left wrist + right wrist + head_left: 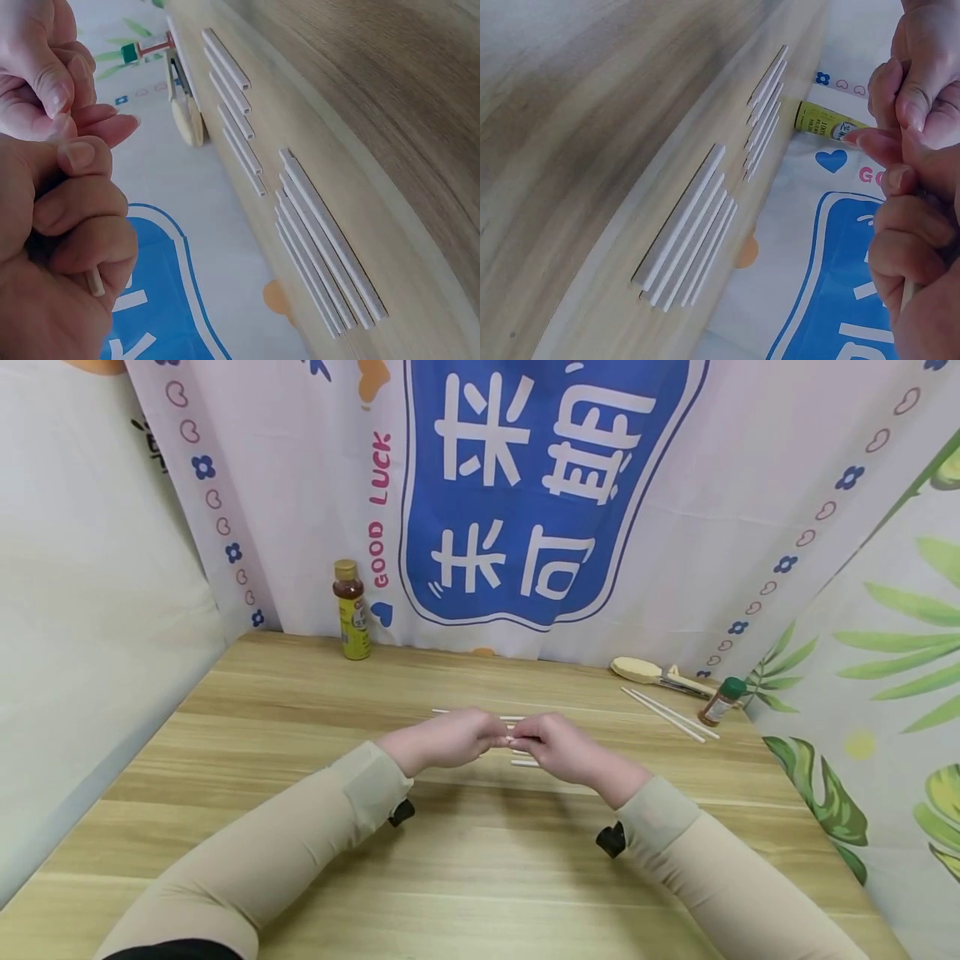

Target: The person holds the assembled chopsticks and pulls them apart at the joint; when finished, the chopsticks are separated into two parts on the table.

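My left hand (457,737) and right hand (558,747) meet above the middle of the table, thumbs and fingertips together. Curled fingers of the left hand grip a thin pale stick (95,283), whose end pokes out below them. In the right wrist view, a pale stick (908,294) also shows inside the curled right hand; whether it is one stick or two pieces is hidden by the fingers. Beneath the hands, two groups of short white sticks lie side by side on the wood, one group (322,232) nearer and another (232,82) farther in the left wrist view.
Two long pale chopsticks (670,714) lie at the right, beside a green-capped jar (722,702) and tongs with a pale, spoon-like end (637,670). A yellow-labelled bottle (352,614) stands at the back left. Printed curtains (300,485) border the wooden table (247,735).
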